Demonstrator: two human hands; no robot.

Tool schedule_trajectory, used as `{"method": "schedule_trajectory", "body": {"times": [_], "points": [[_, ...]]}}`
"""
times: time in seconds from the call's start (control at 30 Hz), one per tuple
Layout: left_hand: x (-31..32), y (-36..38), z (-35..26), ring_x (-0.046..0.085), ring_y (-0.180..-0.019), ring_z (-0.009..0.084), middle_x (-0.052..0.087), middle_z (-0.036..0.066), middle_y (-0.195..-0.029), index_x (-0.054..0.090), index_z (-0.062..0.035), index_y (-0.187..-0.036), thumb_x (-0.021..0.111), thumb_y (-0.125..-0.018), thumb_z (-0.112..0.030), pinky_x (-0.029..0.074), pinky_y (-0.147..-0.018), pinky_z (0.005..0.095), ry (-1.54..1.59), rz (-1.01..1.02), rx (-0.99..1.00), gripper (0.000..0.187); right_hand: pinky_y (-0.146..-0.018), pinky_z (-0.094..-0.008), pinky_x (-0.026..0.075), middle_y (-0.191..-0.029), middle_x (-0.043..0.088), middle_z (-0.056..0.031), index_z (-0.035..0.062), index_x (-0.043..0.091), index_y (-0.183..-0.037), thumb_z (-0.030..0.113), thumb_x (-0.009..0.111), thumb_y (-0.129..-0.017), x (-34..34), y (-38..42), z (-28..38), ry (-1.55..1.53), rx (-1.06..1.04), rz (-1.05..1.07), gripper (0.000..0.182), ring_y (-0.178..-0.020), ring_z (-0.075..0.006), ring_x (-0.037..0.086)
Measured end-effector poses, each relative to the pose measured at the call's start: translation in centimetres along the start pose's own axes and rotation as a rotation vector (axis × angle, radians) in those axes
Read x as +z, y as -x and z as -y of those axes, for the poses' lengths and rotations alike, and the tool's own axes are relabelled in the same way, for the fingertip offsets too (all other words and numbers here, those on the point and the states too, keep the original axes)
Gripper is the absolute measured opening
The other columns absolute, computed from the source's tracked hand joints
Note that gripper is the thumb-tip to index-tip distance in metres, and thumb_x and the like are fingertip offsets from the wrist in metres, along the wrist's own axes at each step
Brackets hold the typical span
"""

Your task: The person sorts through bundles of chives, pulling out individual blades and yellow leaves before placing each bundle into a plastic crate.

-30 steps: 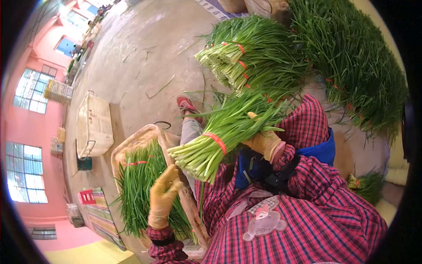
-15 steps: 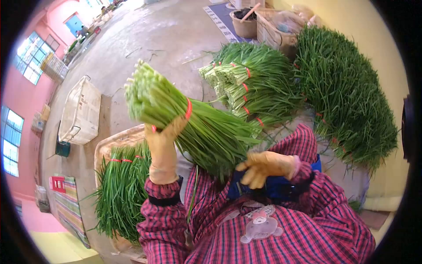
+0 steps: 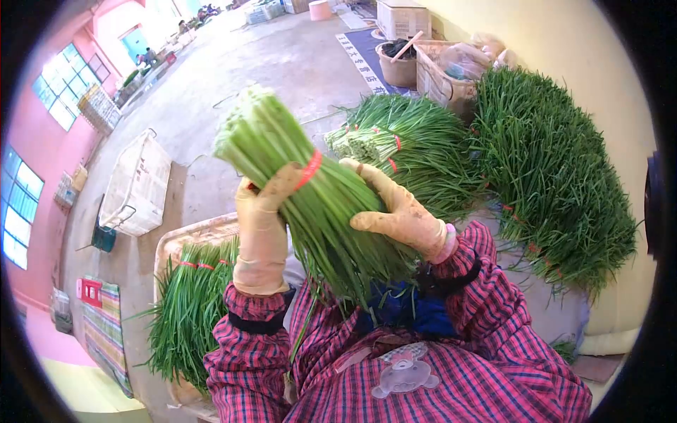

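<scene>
A thick bundle of garlic chives (image 3: 328,222) is held up before my chest, its pale cut ends pointing up and to the left. A red band (image 3: 310,169) goes round its stems. Just below the band, my left hand (image 3: 262,218), in a cream glove, is closed around the left side of the bundle. My right hand (image 3: 405,218), gloved the same way, clasps the leafy right side, thumb across the front and fingertips partly hidden behind. The leaves hang down towards my lap.
Banded chive bundles (image 3: 423,144) are stacked ahead, beside a large heap of chives (image 3: 557,176) along the wall. At lower left, a basket (image 3: 180,240) holds more bundles. A white crate (image 3: 137,187) stands farther left. A bucket (image 3: 398,70) stands at the back.
My right hand has come up from below the leaves onto the bundle's right side. The bundle has tilted more upright and shifted slightly right; my left hand keeps its hold.
</scene>
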State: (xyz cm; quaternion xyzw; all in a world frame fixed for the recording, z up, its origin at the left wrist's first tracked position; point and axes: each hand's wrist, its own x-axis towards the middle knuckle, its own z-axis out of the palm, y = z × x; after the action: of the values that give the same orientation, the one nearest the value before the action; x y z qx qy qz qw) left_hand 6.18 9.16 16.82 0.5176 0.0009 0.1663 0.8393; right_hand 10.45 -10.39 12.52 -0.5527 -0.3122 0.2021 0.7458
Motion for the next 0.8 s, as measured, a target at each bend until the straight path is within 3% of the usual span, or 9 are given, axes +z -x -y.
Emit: {"method": "schedule_trajectory", "body": {"times": [0.03, 0.2, 0.27, 0.3, 0.47, 0.57, 0.63, 0.67, 0.8], "points": [[-0.5, 0.2, -0.2, 0.064, -0.085, 0.0136, 0.066, 0.003, -0.096, 0.063, 0.0005, -0.107, 0.068, -0.087, -0.018, 0.052, -0.08, 0.0288, -0.015, -0.016, 0.009, 0.028, -0.101, -0.0309, 0.042, -0.132, 0.053, -0.0111, 0.0019, 0.035, -0.145, 0.021, 0.072, -0.086, 0.3, 0.6, -0.2, 0.005, -0.008, -0.04, 0.072, -0.118, -0.0161, 0.052], [-3.0, 1.3, 1.2, 0.062, -0.093, 0.0133, 0.064, 0.003, -0.102, 0.063, -0.0012, -0.106, 0.063, -0.091, -0.024, 0.05, -0.086, 0.029, 0.165, -0.125, -0.084, 0.028, -0.1, -0.0312, 0.043, -0.13, 0.056, -0.0118, 0.0023, 0.053, -0.132, 0.018, 0.068, -0.088, 1.5, 2.1, 0.1, 0.16, 0.12, -0.086, 0.049, -0.117, -0.0173, 0.053], [-4.0, 2.0, 1.7, 0.062, -0.092, 0.0144, 0.064, 0.003, -0.103, 0.061, -0.0017, -0.109, 0.062, -0.091, -0.025, 0.05, -0.086, 0.0295, 0.172, -0.131, -0.112, 0.03, -0.102, -0.0338, 0.042, -0.127, 0.057, -0.0139, 0.0044, 0.053, -0.133, 0.018, 0.069, -0.086, 1.9, 2.4, 0.3, 0.516, -0.104, -0.144, 0.051, -0.119, -0.0223, 0.054], [-4.4, 2.3, 2.2, 0.063, -0.092, 0.0155, 0.064, 0.004, -0.104, 0.06, -0.0022, -0.112, 0.062, -0.092, -0.026, 0.051, -0.085, 0.0308, 0.198, -0.21, -0.104, 0.031, -0.103, -0.0371, 0.041, -0.122, 0.059, -0.0147, 0.0068, 0.056, -0.129, 0.015, 0.07, -0.081, 2.4, 2.1, 0.6, 0.77, -0.347, -0.243, 0.05, -0.117, -0.0283, 0.054], [-2.7, 4.1, 1.5, 0.063, -0.091, 0.0164, 0.065, 0.006, -0.102, 0.06, -0.0027, -0.109, 0.062, -0.092, -0.027, 0.053, -0.082, 0.0329, 0.192, -0.189, -0.109, 0.03, -0.093, -0.0394, 0.044, -0.113, 0.061, -0.0098, 0.0134, 0.067, -0.111, 0.012, 0.071, -0.073, 3.8, 1.3, 2.2, 0.929, -0.53, -0.182, 0.038, -0.105, -0.0281, 0.056], [-2.4, 4.6, 1.2, 0.063, -0.092, 0.0161, 0.065, 0.006, -0.102, 0.06, -0.0025, -0.109, 0.061, -0.093, -0.027, 0.052, -0.083, 0.0325, 0.153, -0.179, -0.117, 0.029, -0.082, -0.0372, 0.045, -0.101, 0.062, -0.0017, 0.02, 0.07, -0.097, 0.015, 0.073, -0.07, 4.3, 0.9, 1.5, 1.25, -0.688, -0.332, 0.028, -0.093, -0.023, 0.06], [-3.4, 4.2, 2.2, 0.063, -0.095, 0.0241, 0.064, 0.012, -0.109, 0.055, -0.0005, -0.119, 0.047, -0.099, -0.03, 0.052, -0.087, 0.0381, 0.153, -0.244, -0.085, 0.037, -0.08, -0.0367, 0.045, -0.099, 0.062, -0.0003, 0.021, 0.07, -0.096, 0.016, 0.072, -0.07, 4.4, 0.5, 0.9, 1.285, -0.759, -0.358, 0.027, -0.091, -0.022, 0.06], [-3.5, 4.2, 2.3, 0.063, -0.095, 0.0241, 0.064, 0.012, -0.109, 0.055, -0.0005, -0.119, 0.047, -0.099, -0.03, 0.052, -0.087, 0.0381, 0.153, -0.245, -0.086, 0.037, -0.079, -0.0361, 0.045, -0.098, 0.061, 0.0011, 0.0221, 0.07, -0.094, 0.016, 0.071, -0.069, 4.4, 0.4, 0.8, 1.318, -0.83, -0.383, 0.026, -0.089, -0.0209, 0.06], [-3.3, 4.4, 2.4, 0.063, -0.096, 0.0231, 0.064, 0.011, -0.109, 0.055, -0.0007, -0.119, 0.05, -0.098, -0.027, 0.052, -0.087, 0.0376, 0.193, -0.281, -0.073, 0.033, -0.076, -0.0364, 0.044, -0.093, 0.06, 0.0029, 0.0225, 0.07, -0.092, 0.018, 0.07, -0.069, 4.1, 0.2, 0.5, 1.386, -0.784, -0.345, 0.023, -0.086, -0.0194, 0.059]]}}
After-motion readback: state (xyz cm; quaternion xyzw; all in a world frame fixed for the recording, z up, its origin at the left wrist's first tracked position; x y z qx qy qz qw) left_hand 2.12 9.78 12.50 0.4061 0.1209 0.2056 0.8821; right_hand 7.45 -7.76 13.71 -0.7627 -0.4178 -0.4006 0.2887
